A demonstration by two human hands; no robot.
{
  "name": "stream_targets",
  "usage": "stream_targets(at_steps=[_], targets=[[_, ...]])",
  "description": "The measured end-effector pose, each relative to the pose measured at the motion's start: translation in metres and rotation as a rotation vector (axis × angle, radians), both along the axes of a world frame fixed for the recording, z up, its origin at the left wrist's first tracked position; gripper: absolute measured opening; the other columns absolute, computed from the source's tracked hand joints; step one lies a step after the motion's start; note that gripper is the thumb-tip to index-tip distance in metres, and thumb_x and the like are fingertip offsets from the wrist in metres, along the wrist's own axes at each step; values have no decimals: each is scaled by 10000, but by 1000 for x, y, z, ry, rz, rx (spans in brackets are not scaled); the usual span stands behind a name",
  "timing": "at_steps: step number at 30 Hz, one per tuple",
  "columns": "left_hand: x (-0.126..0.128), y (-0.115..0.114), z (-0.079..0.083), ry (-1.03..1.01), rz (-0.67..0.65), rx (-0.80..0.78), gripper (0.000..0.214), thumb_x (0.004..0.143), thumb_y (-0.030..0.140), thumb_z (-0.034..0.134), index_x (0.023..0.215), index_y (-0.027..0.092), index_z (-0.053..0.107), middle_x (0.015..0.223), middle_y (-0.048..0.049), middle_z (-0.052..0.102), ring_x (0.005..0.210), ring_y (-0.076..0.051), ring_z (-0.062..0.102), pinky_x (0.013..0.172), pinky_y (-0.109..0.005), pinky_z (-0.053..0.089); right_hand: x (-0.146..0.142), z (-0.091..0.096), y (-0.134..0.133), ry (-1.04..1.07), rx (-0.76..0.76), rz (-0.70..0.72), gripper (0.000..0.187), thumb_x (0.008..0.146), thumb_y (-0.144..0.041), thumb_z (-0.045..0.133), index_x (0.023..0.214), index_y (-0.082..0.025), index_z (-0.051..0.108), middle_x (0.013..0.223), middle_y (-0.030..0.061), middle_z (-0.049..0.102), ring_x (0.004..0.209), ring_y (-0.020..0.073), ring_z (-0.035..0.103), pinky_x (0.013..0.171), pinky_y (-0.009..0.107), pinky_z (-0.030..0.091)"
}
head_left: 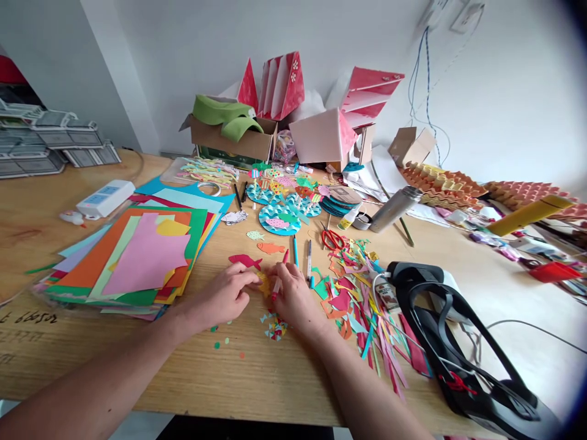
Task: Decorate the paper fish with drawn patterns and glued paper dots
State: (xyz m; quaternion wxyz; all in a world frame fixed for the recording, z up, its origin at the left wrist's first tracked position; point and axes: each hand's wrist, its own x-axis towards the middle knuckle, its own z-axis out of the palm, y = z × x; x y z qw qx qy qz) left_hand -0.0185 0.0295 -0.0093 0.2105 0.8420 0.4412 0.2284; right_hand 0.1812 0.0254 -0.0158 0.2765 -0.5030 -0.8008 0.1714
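My right hand [296, 296] is closed round a red felt-tip pen [276, 286], whose upper end sticks out above the fingers. Between my hands a small yellow paper fish [263, 283] lies on the table, partly covered by fingers. My left hand [229, 292] has its fingers curled together, holding the yellow fish's left edge. Just beyond the left fingers are a crimson paper fish [245, 261] and an orange one [271, 248]. A blue pen [296, 251] and a grey pen [309, 260] lie past my right hand. Small paper triangles [276, 329] sit beneath the right wrist.
Stacked coloured paper [142, 256] lies left. On the right are paper scraps [337, 293], red scissors [332, 239], a steel flask [395, 209] and a black headset-like strap [458, 342]. Farther back stand decorated blue discs [279, 230], a glue bottle [348, 218] and a cardboard box [233, 143].
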Motion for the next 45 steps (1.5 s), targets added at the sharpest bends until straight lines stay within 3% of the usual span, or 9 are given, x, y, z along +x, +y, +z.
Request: stream_targets(at_steps=[4,11,17,27,33,45], targets=[[0,1,-3,-110,1,-94,422,729,-29,442,1022,178,662,934,-24,712,847,-155,692,781,-268,551,4,-5,4,75,38,-33,521,630,66,453,1060,-221,522,1146,80,661,1199,271,515,979,426,453],[-3,3,1,-42,29,146,398,668,-59,444,920,159,660,957,-65,685,1008,-213,627,902,-338,535,12,5,6,39,11,-65,200,799,-119,638,932,-235,542,934,50,678,957,260,584,831,396,477],[0,1,-3,63,-30,138,456,704,-50,468,1064,146,667,1082,-87,679,1114,-249,548,1001,-416,499,11,13,4,-81,-113,-35,369,739,-208,807,970,-227,519,917,39,688,935,262,558,831,398,453],[3,2,-2,73,-6,95,331,834,42,530,1129,138,645,1098,-109,657,1117,-257,528,1000,-438,487,12,10,5,-139,-180,-26,364,746,-90,745,1006,-213,521,959,41,691,989,256,535,873,389,415],[5,0,-3,44,6,70,322,830,68,598,1138,153,636,1121,-103,657,1121,-259,532,992,-435,492,11,10,5,-99,-203,-43,349,738,-18,662,997,-212,533,884,19,702,934,228,543,842,368,407],[5,0,-8,-3,28,38,446,775,-13,573,1188,150,609,1129,-108,646,1145,-253,532,1007,-424,486,9,11,5,-63,-211,-42,373,702,16,632,983,-210,536,842,12,698,931,228,568,827,356,413]])
